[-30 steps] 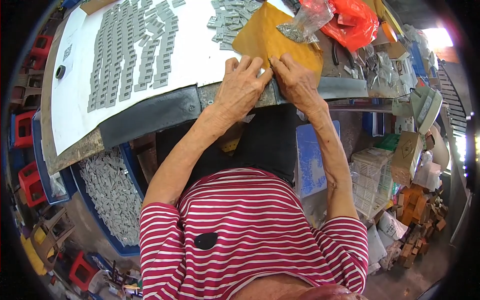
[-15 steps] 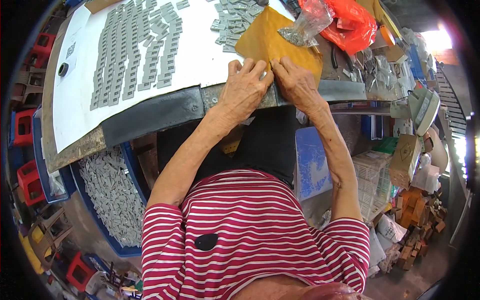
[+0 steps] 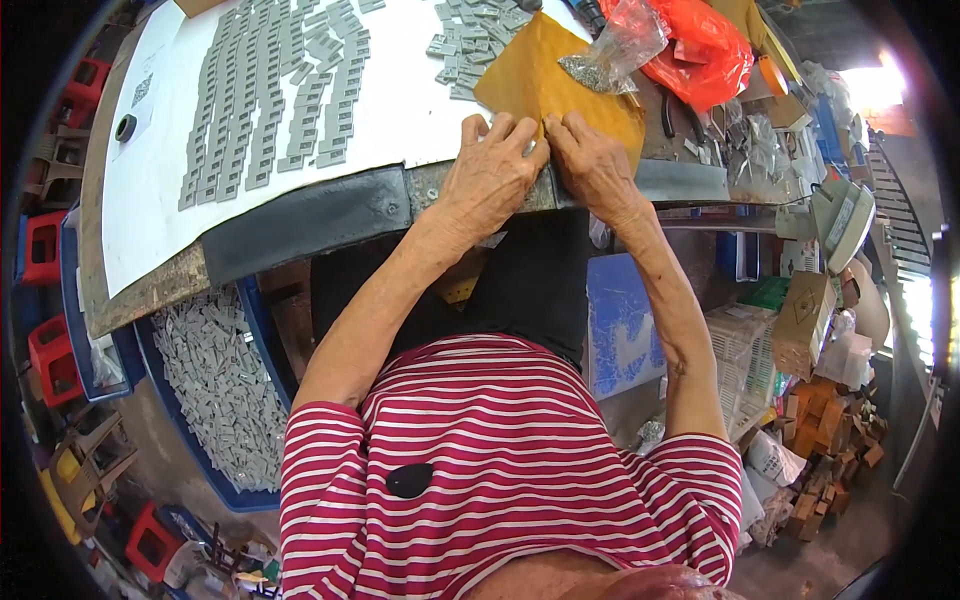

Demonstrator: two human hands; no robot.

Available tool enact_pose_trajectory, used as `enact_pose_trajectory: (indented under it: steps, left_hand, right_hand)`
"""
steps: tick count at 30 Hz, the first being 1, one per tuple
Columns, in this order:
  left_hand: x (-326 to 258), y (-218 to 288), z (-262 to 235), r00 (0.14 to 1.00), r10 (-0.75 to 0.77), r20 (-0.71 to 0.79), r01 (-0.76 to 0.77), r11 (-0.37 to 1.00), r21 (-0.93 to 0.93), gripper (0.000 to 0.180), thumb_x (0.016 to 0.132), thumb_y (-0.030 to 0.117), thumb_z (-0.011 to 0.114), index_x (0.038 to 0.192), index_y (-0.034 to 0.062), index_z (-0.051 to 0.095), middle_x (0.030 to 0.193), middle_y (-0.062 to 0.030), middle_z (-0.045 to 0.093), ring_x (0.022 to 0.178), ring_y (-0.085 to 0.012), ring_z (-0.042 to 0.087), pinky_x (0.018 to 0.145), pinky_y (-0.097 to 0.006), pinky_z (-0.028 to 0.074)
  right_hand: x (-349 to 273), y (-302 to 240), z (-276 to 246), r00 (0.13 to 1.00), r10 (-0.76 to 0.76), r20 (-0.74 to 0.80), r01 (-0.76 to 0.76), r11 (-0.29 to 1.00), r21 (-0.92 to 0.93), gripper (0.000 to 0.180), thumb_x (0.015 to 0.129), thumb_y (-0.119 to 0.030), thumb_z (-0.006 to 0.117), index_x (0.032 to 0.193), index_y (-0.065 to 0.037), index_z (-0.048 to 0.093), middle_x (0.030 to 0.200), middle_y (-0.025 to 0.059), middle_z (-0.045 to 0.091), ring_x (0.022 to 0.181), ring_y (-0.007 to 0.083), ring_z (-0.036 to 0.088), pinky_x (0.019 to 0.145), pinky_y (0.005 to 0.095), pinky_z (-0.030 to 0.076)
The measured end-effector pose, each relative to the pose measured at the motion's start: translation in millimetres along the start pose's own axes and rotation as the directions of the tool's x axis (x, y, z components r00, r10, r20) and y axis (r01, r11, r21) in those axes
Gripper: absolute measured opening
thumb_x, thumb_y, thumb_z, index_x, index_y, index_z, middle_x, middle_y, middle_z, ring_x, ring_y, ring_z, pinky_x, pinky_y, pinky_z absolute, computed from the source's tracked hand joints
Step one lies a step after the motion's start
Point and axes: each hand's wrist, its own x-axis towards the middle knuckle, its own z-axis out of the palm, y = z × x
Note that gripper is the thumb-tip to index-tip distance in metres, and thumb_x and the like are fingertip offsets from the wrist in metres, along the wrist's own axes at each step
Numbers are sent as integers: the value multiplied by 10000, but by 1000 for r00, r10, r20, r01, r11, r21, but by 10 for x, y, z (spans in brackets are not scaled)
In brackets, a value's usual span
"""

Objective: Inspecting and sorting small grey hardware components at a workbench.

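Observation:
At the table's front edge, my left hand (image 3: 490,178) and my right hand (image 3: 594,172) are close together, both with curled, closed fingers. Their fingertips nearly meet over the lower part of a yellow-brown sheet (image 3: 535,75). Whatever they pinch is too small or too covered by the fingers to make out. A clear plastic bag of small metal parts (image 3: 597,72) lies on the sheet beyond my right hand. To the left of the sheet is a loose heap of small grey pieces (image 3: 472,40). Further left, similar grey pieces (image 3: 240,110) lie in long rows on white paper (image 3: 400,100).
A red plastic bag (image 3: 705,60), dark-handled pliers (image 3: 668,115) and an orange tape roll (image 3: 771,75) are on the right of the table. Below the left edge stands a blue bin (image 3: 165,400) full of grey pieces. Dark strips (image 3: 310,225) cover part of the table's front edge.
The whole view has shifted slightly. Both hands keep nearly the same place and closed pose at the sheet; the pieces and bags look unmoved.

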Motion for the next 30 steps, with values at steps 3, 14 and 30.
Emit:
enact_pose_trajectory:
  steps: [3,14,30]
  left_hand:
    - [5,7,-3,1000,1,-4,-1,1000,5,332,724,62,537,1055,76,561,944,-60,473,929,-207,451,802,-373,310]
    - [-9,-6,28,999,10,-36,-9,1000,11,219,724,70,542,941,84,572,926,-52,474,921,-197,464,793,-377,320]
    - [-19,-17,22,999,7,-34,-7,1000,-8,242,705,62,541,941,89,585,933,-47,471,924,-195,457,798,-369,314]
  right_hand:
    - [27,9,20,999,27,25,-27,1000,-9,297,699,-25,537,991,11,501,836,127,485,691,273,576,556,337,469]
    - [46,-8,-7,999,-38,0,38,996,-76,224,693,-39,525,911,9,502,801,111,491,684,263,575,548,336,464]
    - [66,-28,-16,998,-55,-15,52,986,-159,329,700,-81,543,1027,-42,536,769,74,514,619,228,564,524,320,437]
